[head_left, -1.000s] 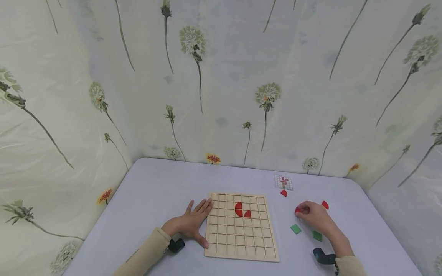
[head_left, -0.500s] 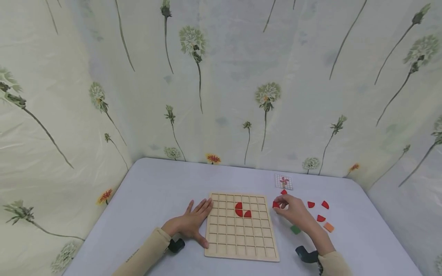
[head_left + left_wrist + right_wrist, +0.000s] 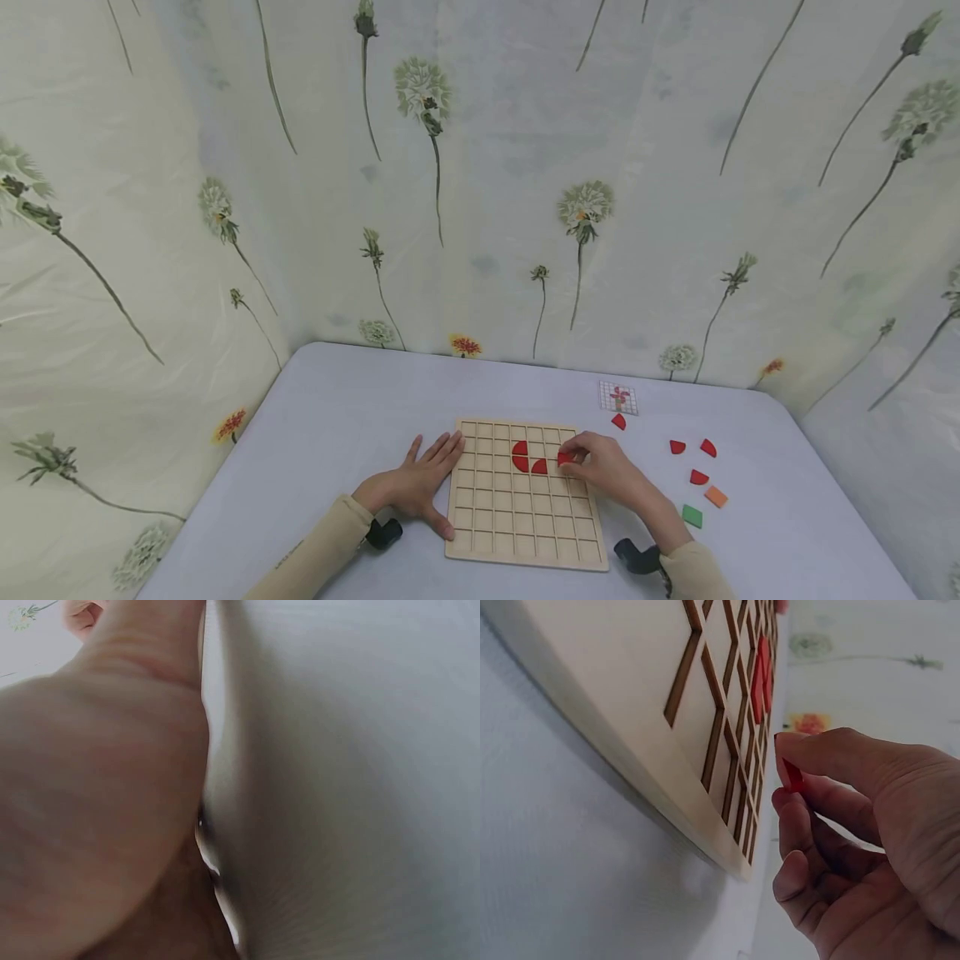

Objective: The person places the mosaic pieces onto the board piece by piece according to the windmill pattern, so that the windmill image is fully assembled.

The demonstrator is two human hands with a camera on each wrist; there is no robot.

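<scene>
Here, from the head, we see the left hand [image 3: 412, 487] splayed, holding nothing, at the wooden board's [image 3: 502, 539] nine o'clock edge; the right hand [image 3: 606, 468] pinches a red piece [image 3: 565, 458] over the board's two o'clock part. The left wrist view shows us that hand beside the bench [image 3: 375, 765]; the right, a narrow grip on the piece.

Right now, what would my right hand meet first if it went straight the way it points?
Likely the nearest red piece on the board; how high your right hand hovers is unclear.
</scene>
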